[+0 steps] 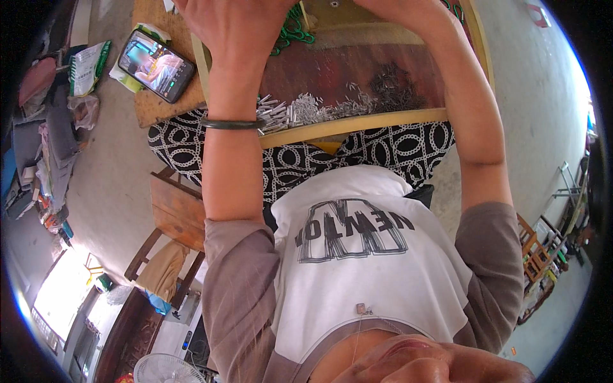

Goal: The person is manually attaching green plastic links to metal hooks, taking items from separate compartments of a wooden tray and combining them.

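My left hand (239,22) reaches over the left side of a shallow wood-rimmed tray (357,122), and its fingers run out of the top of the picture. Beyond the tray's right half, my right hand (408,9) is cut off in the same way, so what either one holds is hidden. Green loop-shaped pieces (294,35) lie beside my left hand. Along the tray's near edge are silver metal pins (273,113), a heap of smaller silver parts (310,108) and a pile of thin dark metal pieces (396,89).
On a wooden surface (153,108) left of the tray, a phone (156,64) shows a video. The tray rests over my patterned lap (287,169). A wooden chair (175,210) with cloth on it stands at the left, a white fan (167,370) below it. Bags and fabric (54,127) line the far left.
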### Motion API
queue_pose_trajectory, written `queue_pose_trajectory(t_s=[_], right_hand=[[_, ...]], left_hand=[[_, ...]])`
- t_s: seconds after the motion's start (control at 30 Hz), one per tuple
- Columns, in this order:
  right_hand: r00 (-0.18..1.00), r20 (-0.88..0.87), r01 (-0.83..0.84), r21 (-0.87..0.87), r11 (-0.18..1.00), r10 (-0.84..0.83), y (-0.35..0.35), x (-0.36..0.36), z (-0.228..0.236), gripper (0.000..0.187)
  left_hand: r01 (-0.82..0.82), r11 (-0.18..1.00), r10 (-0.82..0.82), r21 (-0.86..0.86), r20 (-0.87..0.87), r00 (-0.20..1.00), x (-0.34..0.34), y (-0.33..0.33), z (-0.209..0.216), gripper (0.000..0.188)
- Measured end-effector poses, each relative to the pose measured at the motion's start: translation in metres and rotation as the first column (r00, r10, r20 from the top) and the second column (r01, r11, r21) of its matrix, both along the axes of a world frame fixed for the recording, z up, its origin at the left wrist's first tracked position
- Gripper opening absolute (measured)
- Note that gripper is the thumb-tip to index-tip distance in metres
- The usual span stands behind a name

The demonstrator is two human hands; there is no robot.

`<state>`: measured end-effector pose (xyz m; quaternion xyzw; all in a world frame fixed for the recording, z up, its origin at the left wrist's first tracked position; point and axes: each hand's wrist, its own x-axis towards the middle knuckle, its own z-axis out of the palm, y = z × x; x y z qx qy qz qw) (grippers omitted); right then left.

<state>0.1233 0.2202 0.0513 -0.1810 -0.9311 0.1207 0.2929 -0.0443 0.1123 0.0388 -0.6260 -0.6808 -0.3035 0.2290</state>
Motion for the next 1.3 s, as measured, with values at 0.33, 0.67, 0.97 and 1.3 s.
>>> queue_pose_trajectory(t_s=[0.33,0.67,0.97,1.3], right_hand=[[1.0,-0.006,0.018,-0.011,1.0,-0.018,-0.0033,0.0011,0.0025,0.046],[1.0,-0.003,0.016,-0.02,1.0,-0.017,-0.0065,0.0029,0.0061,0.047],[1.0,0.0,0.008,-0.015,1.0,-0.008,-0.0056,-0.0007,0.0016,0.047],[0.999,0.031,0.026,-0.022,0.999,-0.026,-0.0037,0.0012,0.0024,0.047]], left_hand=[[0.002,1.0,-0.002,0.015,0.016,1.0,0.0037,-0.0018,0.0001,0.059],[0.002,1.0,-0.002,0.006,0.013,1.0,0.0015,-0.0002,0.0008,0.06],[-0.014,1.0,0.014,-0.009,0.011,1.0,-0.0005,-0.0036,0.0014,0.059],[-0.02,0.999,0.021,-0.027,0.02,1.0,0.0041,-0.0041,0.0052,0.059]])
